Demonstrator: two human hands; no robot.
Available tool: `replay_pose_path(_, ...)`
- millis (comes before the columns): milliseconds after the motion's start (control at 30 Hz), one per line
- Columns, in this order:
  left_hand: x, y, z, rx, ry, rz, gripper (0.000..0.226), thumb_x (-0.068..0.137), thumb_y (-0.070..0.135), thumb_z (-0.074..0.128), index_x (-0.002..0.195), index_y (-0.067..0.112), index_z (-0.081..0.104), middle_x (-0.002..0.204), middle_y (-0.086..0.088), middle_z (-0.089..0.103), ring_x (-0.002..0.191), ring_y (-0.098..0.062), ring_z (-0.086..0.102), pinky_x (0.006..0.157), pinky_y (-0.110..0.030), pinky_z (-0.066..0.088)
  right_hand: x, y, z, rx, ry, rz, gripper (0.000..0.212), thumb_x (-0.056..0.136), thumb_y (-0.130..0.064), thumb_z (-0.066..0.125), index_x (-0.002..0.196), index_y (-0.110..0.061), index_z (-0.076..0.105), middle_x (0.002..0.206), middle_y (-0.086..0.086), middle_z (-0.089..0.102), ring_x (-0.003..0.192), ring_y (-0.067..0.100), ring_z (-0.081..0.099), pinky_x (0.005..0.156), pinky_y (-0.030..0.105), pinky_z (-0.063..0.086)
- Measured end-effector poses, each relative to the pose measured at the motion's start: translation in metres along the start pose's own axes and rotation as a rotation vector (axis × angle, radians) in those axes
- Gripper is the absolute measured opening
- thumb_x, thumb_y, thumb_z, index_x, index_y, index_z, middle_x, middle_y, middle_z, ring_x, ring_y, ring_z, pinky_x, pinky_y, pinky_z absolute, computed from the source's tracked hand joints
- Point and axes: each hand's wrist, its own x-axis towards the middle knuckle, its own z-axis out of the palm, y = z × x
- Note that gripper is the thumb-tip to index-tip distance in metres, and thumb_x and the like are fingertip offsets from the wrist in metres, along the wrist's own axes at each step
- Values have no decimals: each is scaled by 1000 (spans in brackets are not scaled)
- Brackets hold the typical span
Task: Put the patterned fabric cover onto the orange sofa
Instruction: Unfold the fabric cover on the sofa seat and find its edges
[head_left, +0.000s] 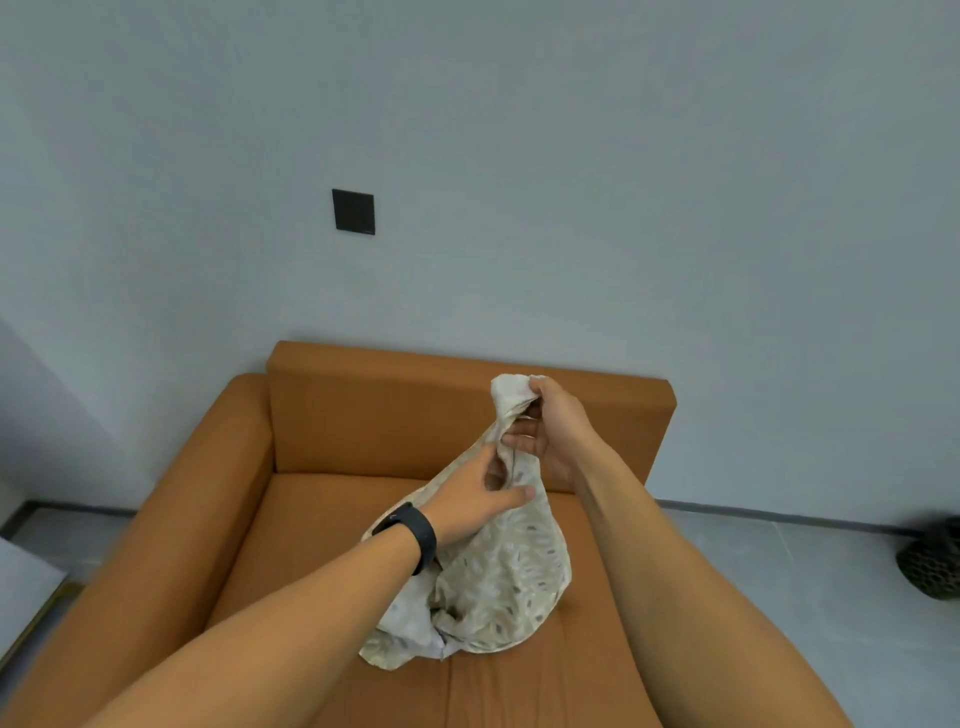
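The orange leather-look sofa (363, 519) stands with its low, square backrest against a plain pale grey wall (571, 182), its rounded left armrest running down the left of the view and its right side hidden behind the person's right forearm. The seat cushion is bare to the left of the cloth and in front of it, with a seam running forward down the middle of the seat. Grey floor tiles (831, 582) show past the sofa on the right, where a dark woven basket (932, 561) sits near the frame edge, well apart from the sofa. A small black square wall plate (353, 211) is fixed to the wall above the backrest. The cream patterned fabric cover (498, 582) is bunched in a loose bundle, its lower folds resting on the middle of the seat while its upper part is lifted toward the backrest. The right hand (550, 423) is closed around the top of the cover, with a tuft of cloth poking out above the fist. The left hand (475, 501), with a black wristband (413, 535) on its wrist, pinches the cloth just below the right hand, thumb and fingers pressed into a fold.
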Motion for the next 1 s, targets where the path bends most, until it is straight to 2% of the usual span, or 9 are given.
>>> replay_pose_path(67, 4, -7, 1, 53, 75, -9, 40, 87, 46, 72, 118, 26, 57, 111, -5, 70, 103, -18, 69, 97, -47, 54, -1, 0, -5, 13, -53, -13, 26, 103, -27, 42, 109, -9, 61, 81, 6, 60, 59, 16, 58, 63, 34, 53)
replay_pose_path(167, 9, -10, -4, 190, 120, -29, 26, 97, 42, 59, 103, 17, 59, 93, -5, 69, 83, -13, 64, 84, -43, 52, -2, 0, -13, -16, -39, -34, 29, 104, -28, 44, 110, -8, 63, 87, 7, 66, 68, 18, 64, 64, 33, 55)
replay_pose_path(267, 9, -15, -10, 208, 13, -39, 32, 95, 53, 58, 103, 23, 67, 109, 7, 71, 97, -9, 66, 89, -34, 50, -1, -7, -24, -142, 81, -112, 35, 105, -33, 42, 115, -8, 65, 105, 10, 73, 91, 24, 72, 71, 35, 59)
replay_pose_path(367, 11, -1, -29, 225, 37, 11, 43, 97, 51, 58, 75, 15, 50, 74, 0, 51, 74, -15, 53, 72, -30, 39, 3, -20, -38, -196, 179, -152, 37, 105, -37, 43, 113, -9, 66, 110, 13, 72, 98, 28, 72, 77, 38, 62)
replay_pose_path(467, 25, 55, -58, 215, 150, 87, 41, 103, 44, 52, 75, 15, 42, 70, -3, 38, 64, -17, 44, 68, -31, 38, 6, -52, -43, -136, 225, -207, 37, 106, -34, 41, 115, -5, 63, 104, 17, 72, 87, 28, 74, 74, 36, 63)
replay_pose_path(600, 52, 173, -83, 205, 421, 306, 36, 105, 33, 51, 78, 13, 37, 67, -1, 30, 56, -13, 32, 56, -24, 33, -2, -118, -28, -118, 357, -414, 41, 103, -44, 37, 111, -14, 65, 109, 8, 69, 99, 27, 68, 90, 48, 58)
replay_pose_path(767, 55, 261, -90, 107, 691, 633, 38, 101, 35, 57, 75, 17, 36, 66, 2, 29, 58, -10, 26, 51, -24, 25, -25, -175, -17, -115, 440, -637, 50, 103, -49, 30, 128, -16, 58, 115, 1, 62, 102, 18, 59, 89, 37, 49)
replay_pose_path(867, 51, 208, -87, 275, 523, 476, 42, 99, 39, 62, 72, 17, 37, 67, -3, 30, 58, -12, 28, 54, -27, 24, -17, -151, -32, -125, 457, -511, 44, 101, -47, 34, 112, -15, 62, 104, 5, 64, 93, 22, 61, 77, 38, 50)
replay_pose_path(1000, 22, 93, -70, 373, 90, 166, 50, 93, 48, 66, 67, 13, 42, 64, -3, 39, 56, -15, 42, 56, -23, 33, 0, -75, -55, -325, 483, -300, 54, 103, -46, 35, 113, -3, 66, 115, 19, 67, 104, 34, 62, 88, 43, 50)
